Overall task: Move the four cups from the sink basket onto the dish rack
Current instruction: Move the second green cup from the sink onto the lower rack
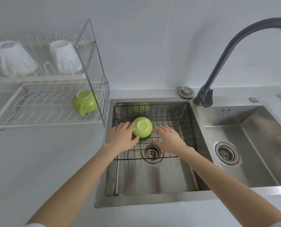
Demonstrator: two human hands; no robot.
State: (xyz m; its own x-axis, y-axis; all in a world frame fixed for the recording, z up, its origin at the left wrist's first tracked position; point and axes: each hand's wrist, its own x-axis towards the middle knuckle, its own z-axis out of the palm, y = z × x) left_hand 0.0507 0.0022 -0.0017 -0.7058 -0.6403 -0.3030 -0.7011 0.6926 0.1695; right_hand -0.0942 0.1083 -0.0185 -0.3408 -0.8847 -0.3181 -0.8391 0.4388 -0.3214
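A green cup sits upside down in the black wire sink basket, its white base facing up. My left hand lies against the cup's left side with fingers straight, covering the handle. My right hand hovers open just right of the cup, apart from it. On the white dish rack another green cup lies upside down on the lower tier. Two white cups stand inverted on the upper tier.
The steel sink holds the basket over its drain. A black faucet arches at the right above a second basin. The rack's metal end frame stands between rack and sink. Grey counter lies at the left.
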